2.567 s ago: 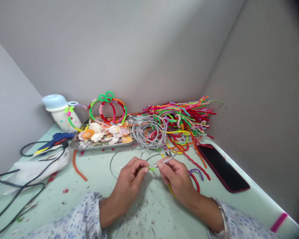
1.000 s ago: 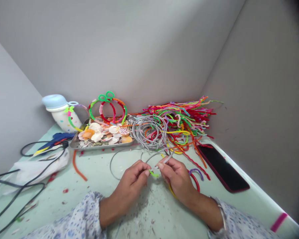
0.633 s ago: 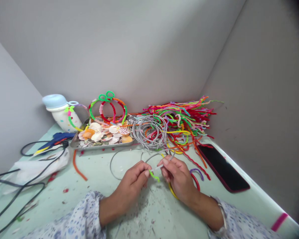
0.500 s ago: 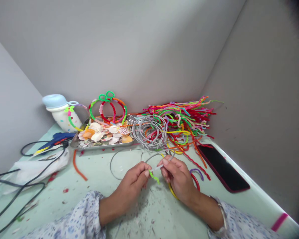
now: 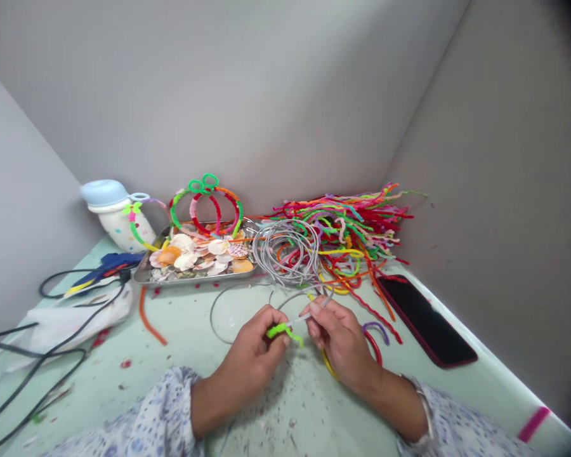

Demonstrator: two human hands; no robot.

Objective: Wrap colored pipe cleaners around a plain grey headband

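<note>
At the far left of the pale green desk [image 5: 185,368], black cables [image 5: 28,358] are seen trailing across a white bag [image 5: 61,324], with a blue glue gun [image 5: 109,261] and a white jug [image 5: 118,222] with a blue lid set behind them. Next along, a metal tray [image 5: 145,274] is heaped with shells [image 5: 195,254], and hoops [image 5: 209,203] of pipe cleaner are propped against the wall behind it. At front centre, the left hand [image 5: 254,346] is shown with its fingers pinched narrow on a short green pipe cleaner [image 5: 280,330], which is touching a thin grey band [image 5: 315,308]. The band is gripped between thumb and forefinger of the right hand [image 5: 342,339], just beside the left. Behind the hands, a bundle of grey bands [image 5: 285,251] is laid beside a heap of coloured pipe cleaners [image 5: 356,225]. A dark phone [image 5: 426,320] in a red case is pictured flat at the right.
</note>
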